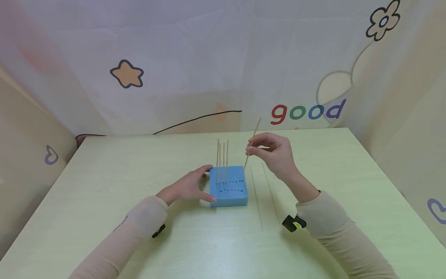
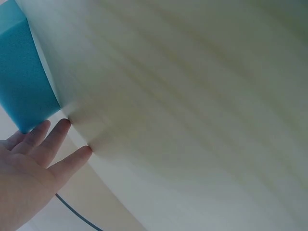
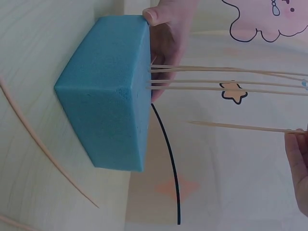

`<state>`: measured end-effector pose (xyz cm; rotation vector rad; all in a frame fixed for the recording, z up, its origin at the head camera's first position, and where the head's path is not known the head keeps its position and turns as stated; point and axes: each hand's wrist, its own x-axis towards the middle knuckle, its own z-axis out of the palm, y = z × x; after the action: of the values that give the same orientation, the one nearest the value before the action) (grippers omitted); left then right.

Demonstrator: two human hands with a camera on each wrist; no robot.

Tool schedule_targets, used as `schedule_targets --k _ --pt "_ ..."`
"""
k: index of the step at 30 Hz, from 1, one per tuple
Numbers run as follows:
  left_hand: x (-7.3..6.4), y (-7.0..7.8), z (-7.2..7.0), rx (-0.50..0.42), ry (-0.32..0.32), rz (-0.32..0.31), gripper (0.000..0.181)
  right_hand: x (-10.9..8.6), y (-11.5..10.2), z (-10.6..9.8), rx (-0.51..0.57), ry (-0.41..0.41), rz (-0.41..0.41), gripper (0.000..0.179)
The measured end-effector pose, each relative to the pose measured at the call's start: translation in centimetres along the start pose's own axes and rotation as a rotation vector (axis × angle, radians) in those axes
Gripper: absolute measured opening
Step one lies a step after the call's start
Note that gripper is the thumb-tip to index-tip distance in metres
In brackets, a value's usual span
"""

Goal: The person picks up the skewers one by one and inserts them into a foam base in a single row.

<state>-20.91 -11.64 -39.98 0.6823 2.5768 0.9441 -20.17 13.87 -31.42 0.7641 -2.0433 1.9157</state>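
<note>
A blue foam block (image 1: 228, 202) with rows of small dark holes lies on the table in the head view. Several thin wooden skewers (image 1: 227, 159) stand upright in its back row, toward the left. My left hand (image 1: 188, 186) steadies the block from its left side, thumb at the front corner and fingers at the back corner. Over the block's back right corner, my right hand (image 1: 277, 155) pinches another skewer (image 1: 257, 126) between thumb and fingers. This skewer tilts to the right; in the right wrist view its pointed tip (image 3: 193, 122) is apart from the block's top.
Two more skewers lie on the table right of the block, a nearer skewer (image 1: 256, 197) and one farther right (image 1: 271, 193). A printed cloth backdrop (image 1: 195, 77) rises behind the table's far edge, with cloth at both sides.
</note>
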Motion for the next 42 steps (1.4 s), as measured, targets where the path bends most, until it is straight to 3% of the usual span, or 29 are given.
schedule_targets --k 19,42 --pt "0.1 0.0 0.0 -0.001 -0.005 0.007 0.104 -0.3 2.0 2.8 -0.063 -0.055 0.048 0.008" --pt "0.1 -0.1 -0.1 0.012 -0.003 0.017 0.103 -0.6 3.4 3.6 -0.139 -0.087 0.021 0.009"
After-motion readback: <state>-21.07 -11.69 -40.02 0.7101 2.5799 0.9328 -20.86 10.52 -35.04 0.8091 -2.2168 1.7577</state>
